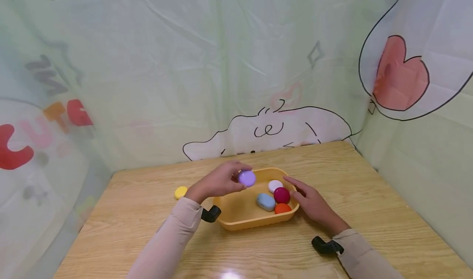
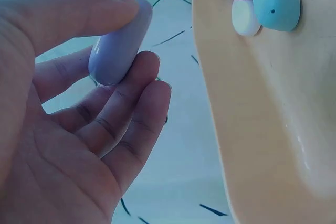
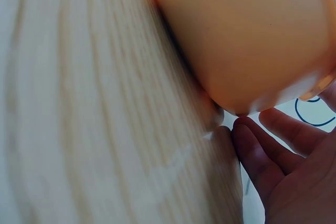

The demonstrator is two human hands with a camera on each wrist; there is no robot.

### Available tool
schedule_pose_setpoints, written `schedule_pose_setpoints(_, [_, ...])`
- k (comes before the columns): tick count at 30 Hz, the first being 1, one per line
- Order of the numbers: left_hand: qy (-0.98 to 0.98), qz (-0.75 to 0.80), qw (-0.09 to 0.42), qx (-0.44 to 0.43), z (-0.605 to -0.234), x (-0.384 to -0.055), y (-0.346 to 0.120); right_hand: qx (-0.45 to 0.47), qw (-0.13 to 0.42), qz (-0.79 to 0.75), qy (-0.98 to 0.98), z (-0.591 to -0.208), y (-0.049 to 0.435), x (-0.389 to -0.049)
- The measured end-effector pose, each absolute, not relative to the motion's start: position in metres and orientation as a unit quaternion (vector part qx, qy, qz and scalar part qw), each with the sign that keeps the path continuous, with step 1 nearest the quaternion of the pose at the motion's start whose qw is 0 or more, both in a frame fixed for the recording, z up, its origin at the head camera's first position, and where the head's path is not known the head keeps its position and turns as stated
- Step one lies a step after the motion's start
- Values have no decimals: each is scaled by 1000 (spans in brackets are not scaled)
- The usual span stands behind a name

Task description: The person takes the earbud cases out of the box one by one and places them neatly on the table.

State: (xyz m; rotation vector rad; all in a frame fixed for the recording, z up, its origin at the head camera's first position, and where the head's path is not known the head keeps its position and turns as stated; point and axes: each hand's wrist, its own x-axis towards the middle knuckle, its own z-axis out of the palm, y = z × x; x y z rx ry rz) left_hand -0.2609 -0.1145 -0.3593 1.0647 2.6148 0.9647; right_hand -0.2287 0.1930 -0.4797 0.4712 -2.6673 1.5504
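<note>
Pinching a purple round case (image 1: 246,178) with thumb and fingers of the left hand (image 1: 221,179), close to the centre of the head view and in front of the far rim of a yellow-orange plastic tray (image 1: 255,223). In the left wrist view, seen at upper left between thumb and fingers, apart from the tray's wall at right.

Resting the right hand (image 1: 312,201) at the tray's right end in the head view, fingers loosely extended and apart, clamped on nothing; in the right wrist view, fingertips at lower right, close against the outer wall, exact contact hard to tell.

Showing, inside the tray's right half, a white round case (image 1: 275,185) at the top, a magenta case (image 1: 282,195) just below, an orange-red case (image 1: 282,208) lowest, and a light-blue earbud-style case (image 1: 265,202) to the left, with a small slot and dot in the left wrist view. Showing also a yellow round case (image 1: 180,192) left of the tray on the wood-grain table (image 1: 369,197), near the left wrist, and behind, a pale printed curtain (image 1: 166,73) with a red heart at upper right.
</note>
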Motion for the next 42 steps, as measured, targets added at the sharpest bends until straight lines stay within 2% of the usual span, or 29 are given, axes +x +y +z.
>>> schedule_pose_setpoints(17, [878, 384, 28, 286, -375, -237, -151, 145, 9, 494, -857, -478, 193, -228])
schedule_pose_setpoints(28, [867, 416, -15, 273, -390, -219, -166, 144, 5, 496, -856, -478, 194, -227])
schedule_pose_setpoints(42, [866, 441, -38, 233, -405, -205, -187, 139, 2, 498, -856, -478, 194, -228])
